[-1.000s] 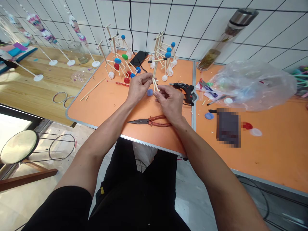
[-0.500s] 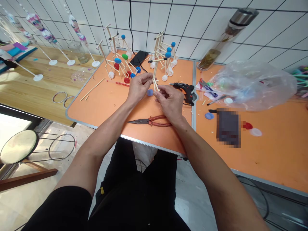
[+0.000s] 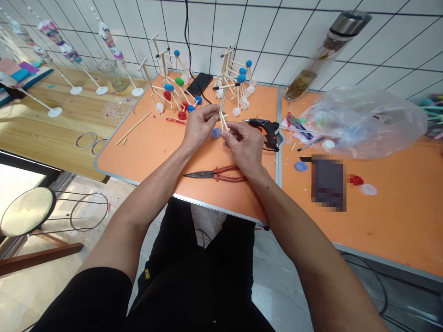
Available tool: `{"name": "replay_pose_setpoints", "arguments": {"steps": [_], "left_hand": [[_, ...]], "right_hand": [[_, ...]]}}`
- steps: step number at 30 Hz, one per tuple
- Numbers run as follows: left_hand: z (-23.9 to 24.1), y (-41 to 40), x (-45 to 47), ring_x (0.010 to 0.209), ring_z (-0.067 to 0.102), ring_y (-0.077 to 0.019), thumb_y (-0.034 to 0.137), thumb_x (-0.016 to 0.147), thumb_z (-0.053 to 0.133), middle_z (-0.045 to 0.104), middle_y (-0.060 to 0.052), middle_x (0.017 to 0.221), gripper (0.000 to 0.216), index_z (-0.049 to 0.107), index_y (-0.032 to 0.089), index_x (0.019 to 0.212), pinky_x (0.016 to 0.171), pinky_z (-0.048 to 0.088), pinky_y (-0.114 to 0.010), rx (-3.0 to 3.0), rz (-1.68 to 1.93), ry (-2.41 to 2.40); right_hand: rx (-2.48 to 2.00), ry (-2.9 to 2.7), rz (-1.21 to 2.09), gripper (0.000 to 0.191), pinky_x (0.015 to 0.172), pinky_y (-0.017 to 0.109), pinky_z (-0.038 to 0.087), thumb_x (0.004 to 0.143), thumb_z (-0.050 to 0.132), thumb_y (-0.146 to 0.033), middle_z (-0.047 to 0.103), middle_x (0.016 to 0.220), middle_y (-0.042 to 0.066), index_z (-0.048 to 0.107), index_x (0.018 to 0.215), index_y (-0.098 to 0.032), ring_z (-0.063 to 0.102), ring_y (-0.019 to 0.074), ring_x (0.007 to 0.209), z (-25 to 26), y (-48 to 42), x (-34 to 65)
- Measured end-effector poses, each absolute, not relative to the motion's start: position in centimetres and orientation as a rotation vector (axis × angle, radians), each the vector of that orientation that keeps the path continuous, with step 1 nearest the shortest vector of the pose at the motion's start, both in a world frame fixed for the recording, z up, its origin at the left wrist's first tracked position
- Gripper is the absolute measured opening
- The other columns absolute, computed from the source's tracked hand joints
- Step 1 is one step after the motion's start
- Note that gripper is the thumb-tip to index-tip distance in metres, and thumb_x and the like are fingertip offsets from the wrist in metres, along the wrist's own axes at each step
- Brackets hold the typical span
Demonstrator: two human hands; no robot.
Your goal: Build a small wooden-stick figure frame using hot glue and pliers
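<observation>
Between my hands is a small frame of pale wooden sticks (image 3: pixel 223 103), raised above the orange table, with a dark-ended crosspiece at its top. My left hand (image 3: pixel 202 123) is closed on its left side, thumb and fingers pinched together. From the right, my right hand (image 3: pixel 244 143) pinches the lower sticks. A blue bottle cap (image 3: pixel 216 133) shows just below, between the hands. Long-nose pliers (image 3: pixel 216 174) with red handles lie near the table's front edge, partly under my right wrist. A black glue gun (image 3: pixel 266 131) lies right of my right hand.
Several stick models with coloured caps (image 3: pixel 180 82) stand at the back, beside a black phone (image 3: pixel 200 84). Loose sticks (image 3: pixel 133 128) lie at left. A tall glass bottle (image 3: pixel 325 55) and a plastic bag (image 3: pixel 367 122) occupy the right, near a blurred-out dark object (image 3: pixel 328 183).
</observation>
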State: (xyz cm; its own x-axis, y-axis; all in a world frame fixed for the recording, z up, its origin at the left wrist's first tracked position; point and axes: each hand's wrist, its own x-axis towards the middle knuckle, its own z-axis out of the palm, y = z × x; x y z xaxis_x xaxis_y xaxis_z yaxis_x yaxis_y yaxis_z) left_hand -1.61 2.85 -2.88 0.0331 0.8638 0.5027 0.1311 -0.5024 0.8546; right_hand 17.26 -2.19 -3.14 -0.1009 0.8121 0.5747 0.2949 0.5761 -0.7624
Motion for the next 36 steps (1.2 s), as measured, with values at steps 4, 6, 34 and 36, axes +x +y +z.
{"name": "replay_pose_setpoints", "arguments": {"steps": [4, 6, 34, 36], "left_hand": [[-2.8, 2.9, -1.5, 0.137, 0.077, -0.0291, 0.013, 0.095, 0.077, 0.088, -0.006, 0.115, 0.015, 0.081, 0.022, 0.106, 0.119, 0.062, -0.052, 1.673, 1.524, 1.004], [-2.9, 2.9, -1.4, 0.137, 0.077, -0.0293, 0.011, 0.094, 0.076, 0.088, -0.006, 0.115, 0.017, 0.081, 0.022, 0.106, 0.119, 0.062, -0.052, 1.666, 1.519, 1.011], [-1.0, 1.6, -1.2, 0.130, 0.080, -0.0267, 0.007, 0.088, 0.077, 0.088, -0.007, 0.112, 0.019, 0.080, 0.020, 0.101, 0.112, 0.064, -0.039, 1.435, 1.541, 1.119], [-0.5, 1.3, -1.2, 0.129, 0.081, -0.0264, 0.008, 0.087, 0.079, 0.089, -0.007, 0.112, 0.019, 0.080, 0.021, 0.100, 0.110, 0.065, -0.038, 1.397, 1.540, 1.124]], "right_hand": [[-0.923, -1.675, 0.562, 0.052, 0.077, 0.039, 0.070, 0.098, 0.076, -0.073, 0.081, 0.093, 0.003, 0.089, 0.117, -0.026, 0.075, 0.0197, 0.073, -3.2, -2.1, 17.2], [-0.919, -1.672, 0.564, 0.052, 0.077, 0.039, 0.070, 0.098, 0.077, -0.072, 0.081, 0.093, 0.003, 0.089, 0.117, -0.025, 0.075, 0.0196, 0.073, -3.2, -2.1, 17.2], [-0.950, -1.640, 0.593, 0.051, 0.078, 0.039, 0.069, 0.100, 0.076, -0.068, 0.083, 0.097, 0.006, 0.086, 0.118, -0.022, 0.078, 0.0213, 0.075, -2.2, -2.8, 17.1], [-0.940, -1.627, 0.605, 0.055, 0.073, 0.037, 0.068, 0.103, 0.069, -0.073, 0.084, 0.101, 0.007, 0.085, 0.117, -0.021, 0.079, 0.0209, 0.075, -1.9, -3.0, 17.2]]}}
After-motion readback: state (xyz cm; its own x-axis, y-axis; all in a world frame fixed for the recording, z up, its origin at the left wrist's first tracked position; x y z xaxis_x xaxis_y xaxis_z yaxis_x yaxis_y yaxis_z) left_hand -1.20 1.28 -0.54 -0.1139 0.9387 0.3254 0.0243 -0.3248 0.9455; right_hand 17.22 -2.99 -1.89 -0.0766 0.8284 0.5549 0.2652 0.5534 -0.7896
